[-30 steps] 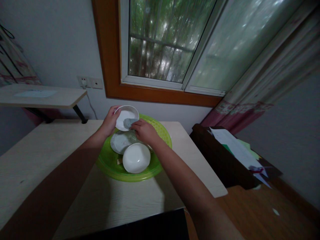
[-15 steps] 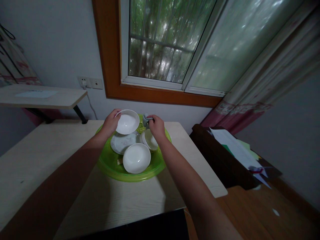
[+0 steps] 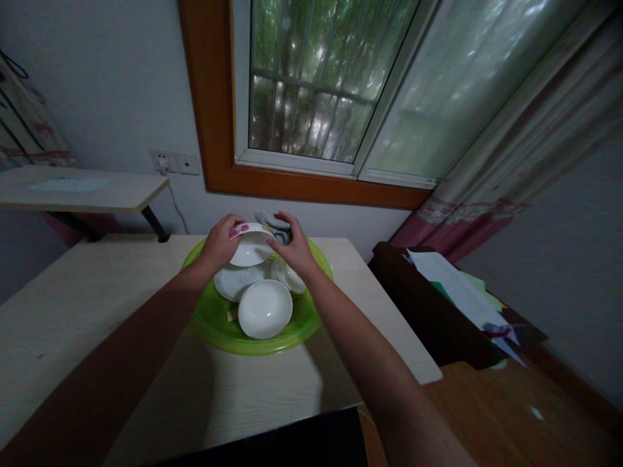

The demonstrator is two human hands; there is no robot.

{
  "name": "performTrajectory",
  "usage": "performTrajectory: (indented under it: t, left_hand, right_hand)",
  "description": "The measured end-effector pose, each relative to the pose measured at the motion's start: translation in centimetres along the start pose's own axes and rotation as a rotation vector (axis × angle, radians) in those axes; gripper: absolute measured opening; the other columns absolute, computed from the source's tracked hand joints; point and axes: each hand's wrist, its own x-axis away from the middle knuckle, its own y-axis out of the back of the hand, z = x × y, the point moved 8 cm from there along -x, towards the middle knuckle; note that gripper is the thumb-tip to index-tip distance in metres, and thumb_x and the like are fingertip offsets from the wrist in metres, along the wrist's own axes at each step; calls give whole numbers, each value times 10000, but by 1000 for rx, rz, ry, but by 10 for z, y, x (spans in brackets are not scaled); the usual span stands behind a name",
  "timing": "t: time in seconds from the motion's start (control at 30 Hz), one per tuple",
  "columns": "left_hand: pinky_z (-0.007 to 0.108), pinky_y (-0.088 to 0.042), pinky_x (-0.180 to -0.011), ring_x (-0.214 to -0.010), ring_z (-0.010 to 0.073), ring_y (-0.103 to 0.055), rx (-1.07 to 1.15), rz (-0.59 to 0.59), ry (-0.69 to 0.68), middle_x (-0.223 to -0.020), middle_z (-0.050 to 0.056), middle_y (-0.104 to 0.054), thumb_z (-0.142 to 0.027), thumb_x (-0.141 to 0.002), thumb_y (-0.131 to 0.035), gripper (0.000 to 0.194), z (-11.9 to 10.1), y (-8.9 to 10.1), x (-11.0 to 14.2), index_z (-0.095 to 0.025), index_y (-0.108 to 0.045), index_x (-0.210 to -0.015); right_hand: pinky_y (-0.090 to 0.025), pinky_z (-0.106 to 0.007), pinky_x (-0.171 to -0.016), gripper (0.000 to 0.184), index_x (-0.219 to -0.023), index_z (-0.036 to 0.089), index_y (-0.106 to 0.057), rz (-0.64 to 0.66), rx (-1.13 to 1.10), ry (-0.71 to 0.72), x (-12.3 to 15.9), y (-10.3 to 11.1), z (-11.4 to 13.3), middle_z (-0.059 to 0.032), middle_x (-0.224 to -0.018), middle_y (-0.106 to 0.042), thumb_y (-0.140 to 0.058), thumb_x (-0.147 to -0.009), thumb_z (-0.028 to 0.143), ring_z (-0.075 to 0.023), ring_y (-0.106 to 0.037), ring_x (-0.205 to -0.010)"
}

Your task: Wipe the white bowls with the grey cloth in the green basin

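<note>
Left fingers (image 3: pixel 232 224): gripping bowl (image 3: pixel 252 250) | right fingers (image 3: pixel 284 218): at right rim, with cloth (image 3: pixel 269 221)

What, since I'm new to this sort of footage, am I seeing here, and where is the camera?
There is no machine: these are a person's two bare hands, seen by one camera worn on the head, looking forward and down. On the pale table sits a green basin. It holds a pale plate, a white bowl in front and another bowl, partly hidden. Above them, the left hand grips a tilted flowered bowl; the right hand has a grey cloth, its thumb at that bowl's rim.
</note>
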Motion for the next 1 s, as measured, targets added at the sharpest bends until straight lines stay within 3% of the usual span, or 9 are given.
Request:
performTrajectory:
  t: [0.17, 0.27, 0.37, 0.53, 0.7, 0.83, 1.0]
  left_hand:
    - [390, -461, -970, -1023, 263, -593, -79, 32, -70, -1050, 72, -671, -184, -767, -592, 250, -3, -4, 2, -230, -645, -1007]
    - [383, -463, -949, -1017, 263, -597, -116, 40, -94, -1048, 77, -666, -159, -760, -574, 270, -4, -6, 2, -223, -634, -1016]
    - [380, -466, -937, -1011, 262, -599, -154, 35, -105, -1047, 79, -665, -153, -764, -564, 276, -4, -6, 2, -223, -624, -1024]
    - [380, -468, -927, -1019, 266, -599, -193, 38, -109, -1051, 80, -666, -153, -772, -569, 269, -4, -7, 3, -226, -618, -1026]
    - [371, -477, -916, -1008, 260, -607, -211, 50, -107, -1049, 79, -670, -137, -757, -566, 289, -4, -8, 3, -224, -618, -1028]
    - [356, -485, -933, -1028, 242, -615, -272, 70, -101, -1072, 74, -676, -148, -758, -553, 297, -6, -9, 3, -211, -613, -1041]
    - [342, -495, -910, -1012, 234, -631, -288, 68, -123, -1057, 78, -681, -160, -767, -542, 291, -10, -9, 5, -198, -611, -1047]
  right_hand:
    - [-494, -388, -999, 382, -1150, 206, -629, -33, 94, -21, -1, 1, -10, -83, -1147, -644, -740, -802, 315, -223, -612, -1087]
    - [-500, -368, -949, 239, -979, 204, -636, -38, 98, 14, -2, 2, -9, -48, -1017, -633, -741, -788, 302, -211, -612, -1005]
    - [-492, -375, -968, 195, -916, 217, -597, -38, 64, 51, -2, 1, -5, -50, -1035, -631, -729, -788, 282, -213, -612, -1044]
    - [-459, -403, -1065, 239, -1033, 221, -574, 29, 28, 48, 0, -6, -3, -99, -1266, -640, -692, -844, 309, -221, -598, -1206]
    - [-467, -391, -1082, 496, -1340, 195, -547, 97, 44, 45, 1, -13, -5, -117, -1331, -655, -679, -881, 330, -222, -624, -1220]
    - [-415, -395, -1147, 500, -1393, 184, -576, 155, 101, 115, 2, -19, -2, -122, -1419, -623, -641, -910, 296, -238, -581, -1306]
    - [-439, -405, -1132, 504, -1430, 214, -562, 210, 146, 48, 4, -24, -8, -95, -1410, -641, -591, -928, 249, -245, -610, -1283]
